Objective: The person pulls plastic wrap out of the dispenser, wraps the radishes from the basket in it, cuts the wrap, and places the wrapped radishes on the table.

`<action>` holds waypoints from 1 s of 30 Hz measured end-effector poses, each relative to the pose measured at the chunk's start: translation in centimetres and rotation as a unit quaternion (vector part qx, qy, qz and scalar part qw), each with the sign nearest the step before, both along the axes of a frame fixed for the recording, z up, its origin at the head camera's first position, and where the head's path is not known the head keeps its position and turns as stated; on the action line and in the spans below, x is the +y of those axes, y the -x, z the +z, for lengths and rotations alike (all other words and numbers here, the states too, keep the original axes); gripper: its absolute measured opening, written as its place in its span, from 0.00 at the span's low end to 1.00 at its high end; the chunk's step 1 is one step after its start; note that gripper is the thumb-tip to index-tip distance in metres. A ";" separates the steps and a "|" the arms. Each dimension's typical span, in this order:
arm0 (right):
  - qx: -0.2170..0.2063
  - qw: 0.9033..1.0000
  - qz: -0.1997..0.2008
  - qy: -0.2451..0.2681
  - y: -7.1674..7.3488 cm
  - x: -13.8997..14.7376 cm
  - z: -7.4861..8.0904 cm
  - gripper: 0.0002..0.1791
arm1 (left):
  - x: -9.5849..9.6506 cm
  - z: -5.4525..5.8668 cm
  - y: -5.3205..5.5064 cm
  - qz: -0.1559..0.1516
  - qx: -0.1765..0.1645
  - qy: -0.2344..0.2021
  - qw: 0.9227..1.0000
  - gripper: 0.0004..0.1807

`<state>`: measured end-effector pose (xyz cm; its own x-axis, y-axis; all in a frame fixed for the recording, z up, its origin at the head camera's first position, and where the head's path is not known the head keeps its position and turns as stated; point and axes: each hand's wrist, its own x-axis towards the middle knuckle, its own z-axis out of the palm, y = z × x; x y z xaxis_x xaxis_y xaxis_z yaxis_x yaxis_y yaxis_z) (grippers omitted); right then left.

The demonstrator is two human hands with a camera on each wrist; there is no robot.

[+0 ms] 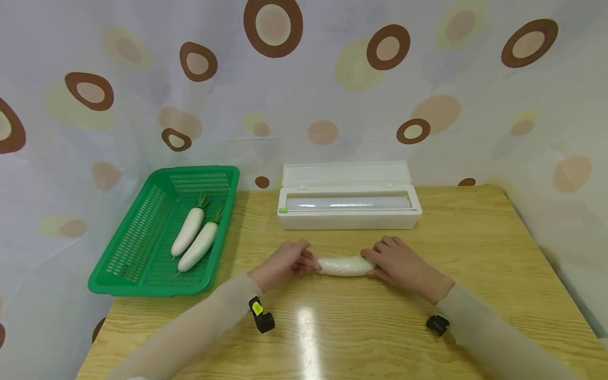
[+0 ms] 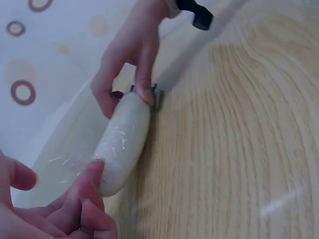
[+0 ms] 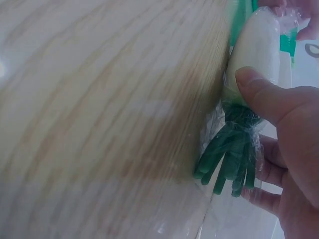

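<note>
A white radish [image 1: 344, 266] wrapped in clear plastic film lies crosswise on the wooden table, between the two hands. At its root end my left hand [image 1: 287, 265] pinches the bunched film; in the left wrist view the fingertips [image 2: 94, 172] press against that end. My right hand [image 1: 401, 266] grips the leafy end, its thumb [image 3: 254, 82] laid along the white body in the right wrist view. Cut green stems [image 3: 229, 154] stick out there, with film [image 3: 207, 129] loosely gathered around them. In the head view the right hand hides these stems.
Behind the wrapped radish stands a white film dispenser box [image 1: 351, 220], lid up, with a film roll [image 1: 349, 203] inside. To the left, a green basket [image 1: 138, 289] holds two bare radishes [image 1: 198, 246]. A patterned sheet [image 1: 304, 105] hangs behind the wooden table [image 1: 380, 332].
</note>
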<state>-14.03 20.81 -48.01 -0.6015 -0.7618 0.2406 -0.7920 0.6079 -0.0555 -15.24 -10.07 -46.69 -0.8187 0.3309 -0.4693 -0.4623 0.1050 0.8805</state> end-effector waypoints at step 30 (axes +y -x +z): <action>-0.034 0.999 -0.012 0.007 0.1 0.0 0.2 0.23 | 1.1 -0.6 -1.7 0.048 0.319 0.166 0.932 0.12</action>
<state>-14.11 20.84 -47.76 -0.6355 -0.7434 0.2084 -0.7709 0.6262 -0.1166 -13.59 -8.92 -47.28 -0.9845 0.1654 0.0589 0.1223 0.4054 0.9059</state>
